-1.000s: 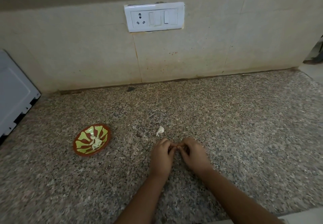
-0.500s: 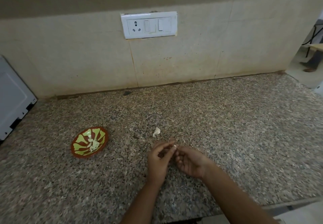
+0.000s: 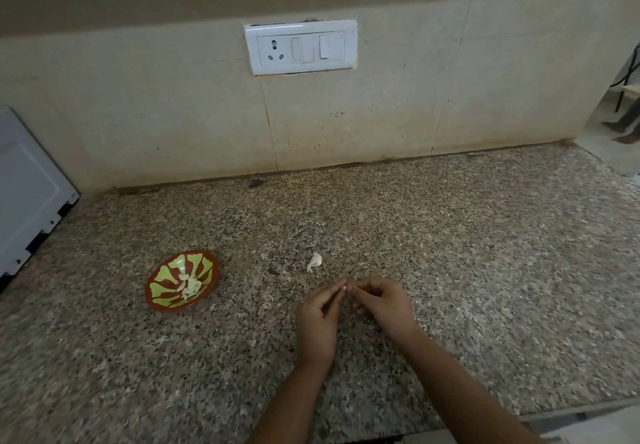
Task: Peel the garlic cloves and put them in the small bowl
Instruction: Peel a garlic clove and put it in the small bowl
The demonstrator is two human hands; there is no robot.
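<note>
My left hand and my right hand meet fingertip to fingertip above the granite counter, pinching a small garlic clove of which only a pale speck shows. An unpeeled white clove lies on the counter just beyond my hands. To the left stands the small red and green bowl, with several peeled cloves in it.
The speckled counter runs to a tiled wall with a white socket and switch plate. A white appliance stands at the far left. The counter's front edge runs along the lower right.
My hands have kept working the clove at their fingertips; the fingers have loosened and spread a little. The view has tilted, so the wall plate sits lower in the picture.
</note>
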